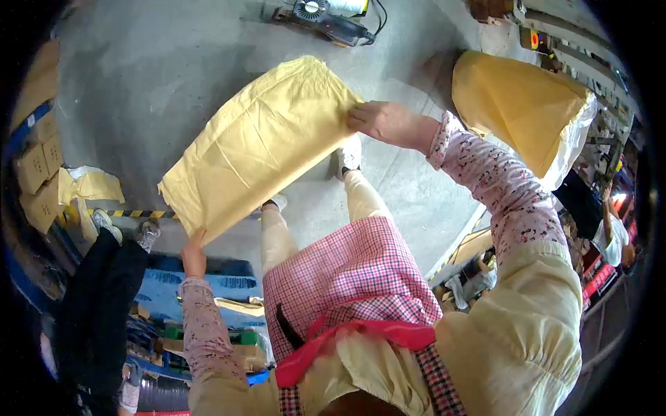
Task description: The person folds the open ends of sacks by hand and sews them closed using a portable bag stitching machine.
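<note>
A large creased yellow sack (270,132) stretches in front of me, spread out above the grey floor. My left hand (193,258) pinches its lower left corner. At the upper right end, my right hand (383,123) grips the edge with the fingers closed over it. The near edge between my hands looks folded or rolled, and the far side hangs away from me. My shoes show partly beneath it.
A bulky yellow sack (517,104) with a white lining stands at the right. A black power tool (322,22) with a cable lies ahead. Cardboard boxes (40,166) are stacked at left, near a person in dark trousers (100,298). A blue pallet (166,291) is at lower left.
</note>
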The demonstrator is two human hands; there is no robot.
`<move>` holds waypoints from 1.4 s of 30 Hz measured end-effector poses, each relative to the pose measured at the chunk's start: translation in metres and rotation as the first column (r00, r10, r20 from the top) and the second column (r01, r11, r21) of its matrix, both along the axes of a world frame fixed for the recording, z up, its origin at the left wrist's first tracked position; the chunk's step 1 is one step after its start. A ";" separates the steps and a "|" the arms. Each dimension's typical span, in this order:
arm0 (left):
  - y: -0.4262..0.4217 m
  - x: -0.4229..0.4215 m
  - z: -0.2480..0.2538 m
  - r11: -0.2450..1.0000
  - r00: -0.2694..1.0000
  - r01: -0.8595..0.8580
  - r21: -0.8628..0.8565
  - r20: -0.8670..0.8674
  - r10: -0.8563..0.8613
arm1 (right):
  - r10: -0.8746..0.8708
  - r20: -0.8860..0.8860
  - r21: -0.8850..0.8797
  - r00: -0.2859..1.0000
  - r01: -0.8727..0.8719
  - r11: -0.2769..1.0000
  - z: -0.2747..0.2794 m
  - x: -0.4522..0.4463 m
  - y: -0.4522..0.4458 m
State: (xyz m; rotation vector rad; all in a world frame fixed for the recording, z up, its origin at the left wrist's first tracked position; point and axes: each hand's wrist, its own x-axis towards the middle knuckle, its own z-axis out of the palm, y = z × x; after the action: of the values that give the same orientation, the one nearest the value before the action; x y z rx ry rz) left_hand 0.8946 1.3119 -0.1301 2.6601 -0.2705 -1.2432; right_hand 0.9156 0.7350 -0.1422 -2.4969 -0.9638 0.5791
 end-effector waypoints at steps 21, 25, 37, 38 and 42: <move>-0.151 0.034 0.051 0.978 0.946 0.206 0.007 0.255 -0.201 | -0.722 -0.363 -0.023 0.589 0.769 0.639 -0.192 0.157 -0.060; -0.311 0.043 0.043 0.891 0.954 0.288 -0.352 0.186 -0.235 | -0.811 -0.385 -0.072 0.441 0.861 0.503 -0.133 0.095 -0.084; -0.424 0.057 -0.029 0.855 0.947 0.275 -0.439 0.275 -0.164 | -0.879 -0.471 -0.075 -0.075 0.996 -0.045 0.098 -0.064 -0.062; -0.421 0.059 -0.025 0.868 0.955 0.270 -0.416 0.234 -0.185 | -0.862 -0.495 -0.105 -0.109 0.992 -0.065 0.096 -0.066 -0.051; -0.413 0.056 -0.040 0.910 0.956 0.219 -0.353 0.265 -0.128 | -0.818 -0.561 -0.075 -0.129 0.992 -0.105 0.084 -0.043 -0.013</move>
State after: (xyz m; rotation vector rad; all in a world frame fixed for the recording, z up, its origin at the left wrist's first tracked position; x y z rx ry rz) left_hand 0.9508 0.8989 -0.1697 2.4751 -0.7233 -0.8070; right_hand 0.8729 0.7218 -0.0578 -1.7348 1.0229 0.2854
